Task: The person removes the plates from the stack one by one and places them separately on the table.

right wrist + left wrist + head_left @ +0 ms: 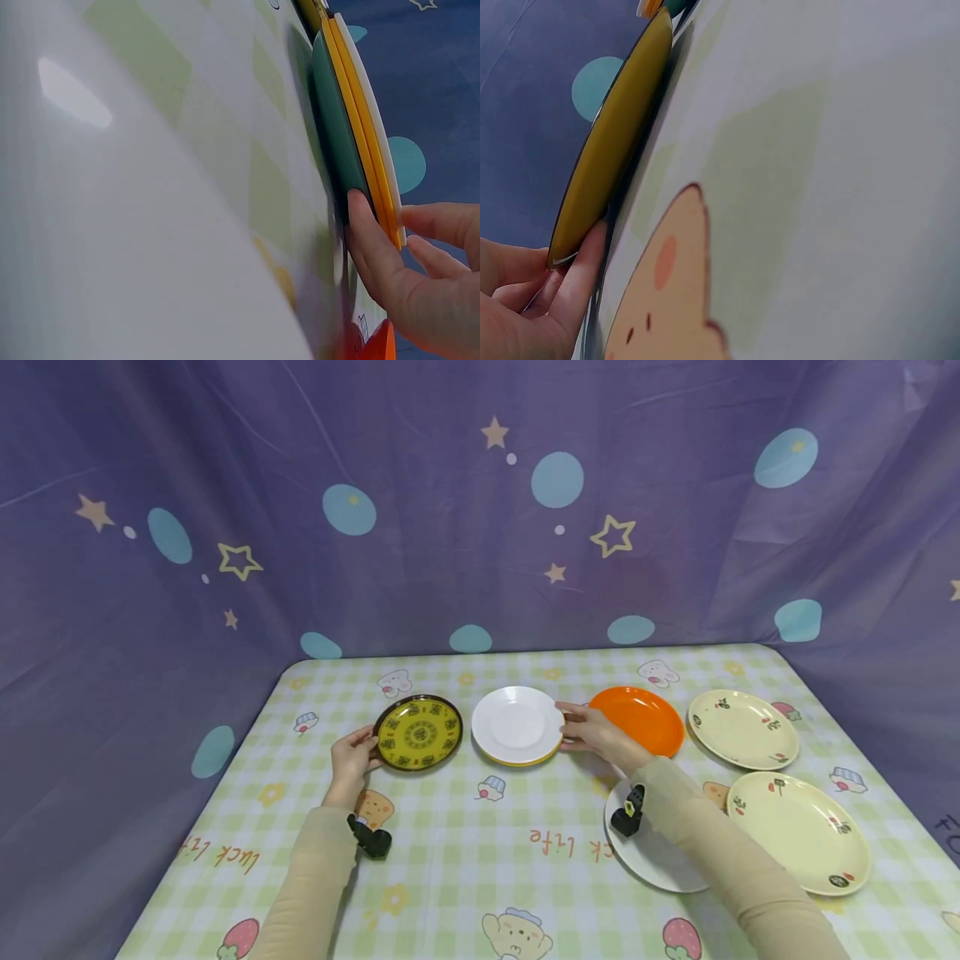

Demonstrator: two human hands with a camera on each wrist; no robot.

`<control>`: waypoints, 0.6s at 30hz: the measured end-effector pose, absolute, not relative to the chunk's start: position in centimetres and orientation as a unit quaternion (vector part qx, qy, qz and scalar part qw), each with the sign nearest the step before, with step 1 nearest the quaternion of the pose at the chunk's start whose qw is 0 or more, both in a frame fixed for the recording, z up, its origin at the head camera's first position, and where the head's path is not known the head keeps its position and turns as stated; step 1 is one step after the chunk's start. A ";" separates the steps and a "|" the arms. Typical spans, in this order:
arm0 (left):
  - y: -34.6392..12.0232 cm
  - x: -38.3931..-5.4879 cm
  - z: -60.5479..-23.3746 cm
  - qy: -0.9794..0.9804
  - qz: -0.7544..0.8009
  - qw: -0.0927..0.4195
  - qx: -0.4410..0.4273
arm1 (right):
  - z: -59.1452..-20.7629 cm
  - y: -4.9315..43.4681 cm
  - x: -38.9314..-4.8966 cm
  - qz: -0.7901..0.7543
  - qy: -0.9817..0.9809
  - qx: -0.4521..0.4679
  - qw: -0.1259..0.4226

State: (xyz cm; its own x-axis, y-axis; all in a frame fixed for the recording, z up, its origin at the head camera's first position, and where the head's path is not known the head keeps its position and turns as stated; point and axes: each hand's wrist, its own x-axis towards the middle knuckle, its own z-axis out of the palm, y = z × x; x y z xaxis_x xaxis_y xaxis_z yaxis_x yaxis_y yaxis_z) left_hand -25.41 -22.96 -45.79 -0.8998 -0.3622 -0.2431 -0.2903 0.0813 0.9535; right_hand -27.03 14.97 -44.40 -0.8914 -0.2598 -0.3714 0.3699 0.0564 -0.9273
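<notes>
In the head view my left hand (352, 762) pinches the left rim of an olive-yellow plate (420, 734) with a dark brown edge and dark printed motifs. The left wrist view shows its underside (619, 142) tilted, thumb and fingers on either side of the rim. My right hand (596, 732) grips the right edge of a stack of plates, a white plate (517, 724) on top. Seen from the right wrist, yellow plates (362, 127) lie beneath the white one, and a green plate (336, 124) is lowest. The stack's lower layers are mostly hidden in the head view.
Right of the stack lies an orange plate (637, 720), partly behind my right hand. A larger white plate (656, 856) is partly under my right forearm. Two cream plates with small prints, one farther (742, 729) and one nearer (798, 831), lie on the checked tablecloth (450, 877).
</notes>
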 end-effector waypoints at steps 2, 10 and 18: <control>-23.0 -25.4 -45.8 -0.736 -0.638 0.024 0.223 | -44.5 14.9 -27.1 -0.685 0.690 0.041 0.229; -23.1 -25.5 -45.8 -0.740 -0.633 0.012 0.227 | -44.5 15.0 -27.0 -0.687 0.688 0.043 0.229; -23.1 -25.8 -45.9 -0.747 -0.621 0.027 0.236 | -44.5 15.1 -27.0 -0.685 0.689 0.035 0.231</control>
